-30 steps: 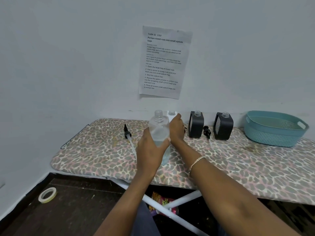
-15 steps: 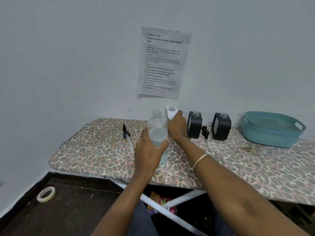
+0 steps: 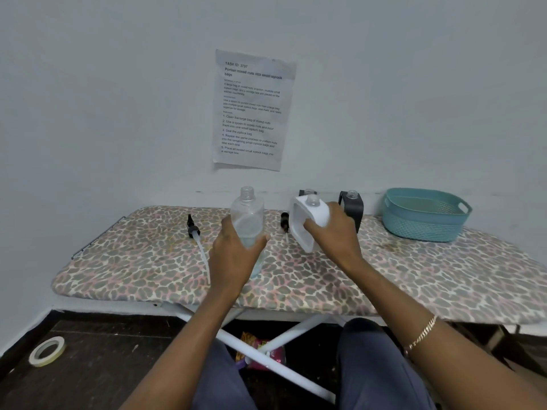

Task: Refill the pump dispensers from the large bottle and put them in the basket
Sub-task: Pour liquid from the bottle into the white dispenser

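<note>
Both hands hold bottles over the ironing board, caps off.

Left hand (image 3: pixel 236 253) has fingers wrapped tight round the clear large bottle (image 3: pixel 248 220), upright, neck open, base at the leopard-print board (image 3: pixel 414 279). Right hand (image 3: pixel 333 235) has fingers curled round the white dispenser (image 3: pixel 309 217), lifted and tilted, open neck up. Two black dispensers (image 3: pixel 353 207) stand by the wall behind it, one mostly hidden. Pump heads lie loose: one with a tube (image 3: pixel 194 230) at left, one (image 3: pixel 284 221) between the bottles. Teal basket (image 3: pixel 423 220) sits at far right, well apart.
</note>
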